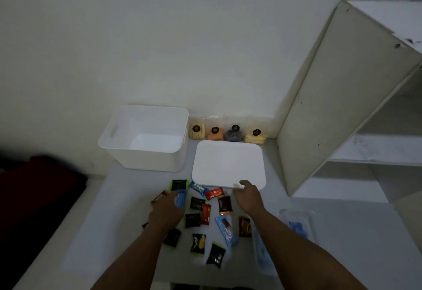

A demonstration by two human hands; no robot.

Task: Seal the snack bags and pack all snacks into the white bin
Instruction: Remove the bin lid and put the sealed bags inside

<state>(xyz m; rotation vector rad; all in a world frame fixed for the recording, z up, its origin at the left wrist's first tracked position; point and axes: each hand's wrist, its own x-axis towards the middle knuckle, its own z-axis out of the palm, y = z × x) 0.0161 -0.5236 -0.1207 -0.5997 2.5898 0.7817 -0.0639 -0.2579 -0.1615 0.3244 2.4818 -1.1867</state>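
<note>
The empty white bin point(146, 138) stands at the back left of the table. Its flat white lid point(228, 164) lies to the right of it. Several clear snack bags point(214, 130) lean on the wall behind the lid. Several small wrapped snacks point(204, 214) are scattered on the table in front. My left hand point(167, 209) lies over the left snacks, its fingers curled round a small blue packet point(180, 199). My right hand point(249, 197) rests at the lid's front edge with its fingers touching the rim.
A white shelf unit point(342, 97) stands along the right. A clear tray with blue items point(299, 223) and a blue-printed clear bag point(262, 251) lie at the right front. A dark red object point(43, 186) sits left of the table.
</note>
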